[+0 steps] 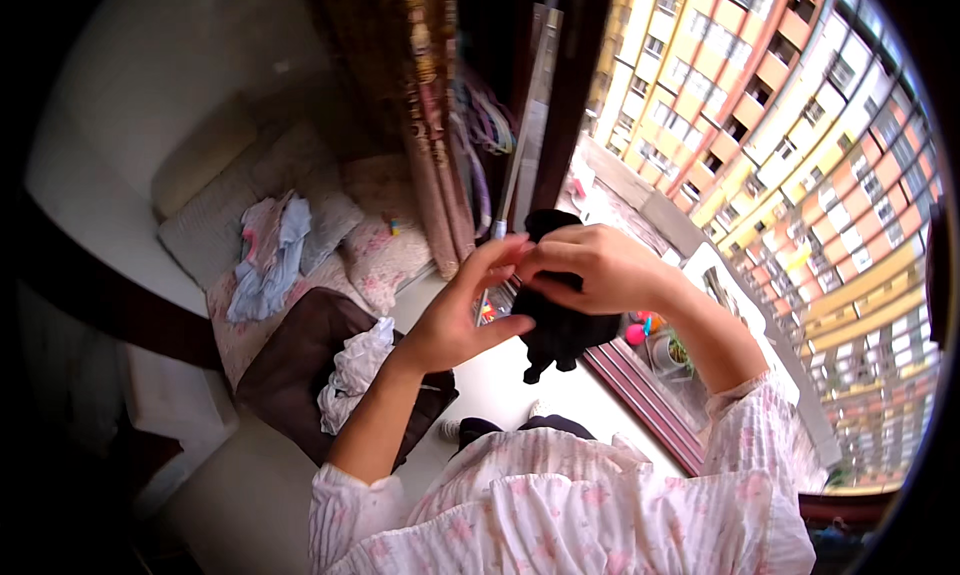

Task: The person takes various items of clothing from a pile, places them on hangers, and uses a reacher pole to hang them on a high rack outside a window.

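Note:
In front of me, my right hand (604,267) pinches a black garment (580,327), which hangs in dark folds below the fingers. What kind of garment it is, I cannot tell. Beside it, my left hand (462,310) has its thumb stretched away from curved fingers. Its fingertips meet those of the right hand at the garment's upper edge, and nothing shows in its palm. A thin silver pole (521,150) slants down from above and ends visually close behind the fingertips.
At left, a dark brown fabric hamper (290,350) holds crumpled white cloth (355,370). Light clothes (270,250) lie on a floral-covered bed (385,265). A patterned curtain (430,155) hangs near several clothes hangers (488,120). Right, beyond the window track (640,400), stands a potted plant (672,355).

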`<state>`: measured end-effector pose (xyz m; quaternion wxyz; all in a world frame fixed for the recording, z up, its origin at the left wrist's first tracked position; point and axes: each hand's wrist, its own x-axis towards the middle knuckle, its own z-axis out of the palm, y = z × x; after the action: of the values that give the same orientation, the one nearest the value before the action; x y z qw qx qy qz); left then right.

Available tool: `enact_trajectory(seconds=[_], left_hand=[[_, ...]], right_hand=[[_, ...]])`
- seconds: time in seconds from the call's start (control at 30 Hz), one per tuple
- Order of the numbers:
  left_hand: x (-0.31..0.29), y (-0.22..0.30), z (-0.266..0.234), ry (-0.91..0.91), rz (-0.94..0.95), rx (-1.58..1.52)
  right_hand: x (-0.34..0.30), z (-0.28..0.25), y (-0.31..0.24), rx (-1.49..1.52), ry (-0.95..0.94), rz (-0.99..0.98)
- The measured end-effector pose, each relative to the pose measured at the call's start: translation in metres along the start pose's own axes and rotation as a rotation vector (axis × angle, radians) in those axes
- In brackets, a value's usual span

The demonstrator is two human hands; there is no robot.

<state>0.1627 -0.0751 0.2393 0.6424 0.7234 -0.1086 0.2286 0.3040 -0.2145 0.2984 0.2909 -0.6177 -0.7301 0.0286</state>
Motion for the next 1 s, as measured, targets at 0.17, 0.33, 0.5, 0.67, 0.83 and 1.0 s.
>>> enact_trajectory(seconds=[0.17, 0.33, 0.5, 0.67, 0.83, 1.0], left_hand=[[0.071, -0.016, 0.070, -0.359, -0.139, 0.087], [0.099, -0.083, 0.108, -0.500, -0.501, -0.009], [0.132, -0.081, 0.109, -0.286, -0.119, 0.130], [0.174, -0.052, 0.120, -0.873, -0.264, 0.120], [0.143, -0.085, 0.097, -1.453, -0.338, 1.008], [0.175, -0.067, 0.102, -1.130, 0.043, 1.206]], right_hand=[[-0.051, -0.070, 0.007, 0.060, 0.205, 0.123], [-0.115, -0.118, 0.017, 0.007, 0.412, 0.266], [-0.186, -0.149, 0.043, -0.230, 0.188, 0.532], [-0.242, -0.154, 0.045, -0.293, -0.124, 0.861], [-0.249, -0.150, 0.030, -0.107, -0.252, 0.810], [-0.273, -0.118, 0.013, -0.195, -0.633, 1.090]])
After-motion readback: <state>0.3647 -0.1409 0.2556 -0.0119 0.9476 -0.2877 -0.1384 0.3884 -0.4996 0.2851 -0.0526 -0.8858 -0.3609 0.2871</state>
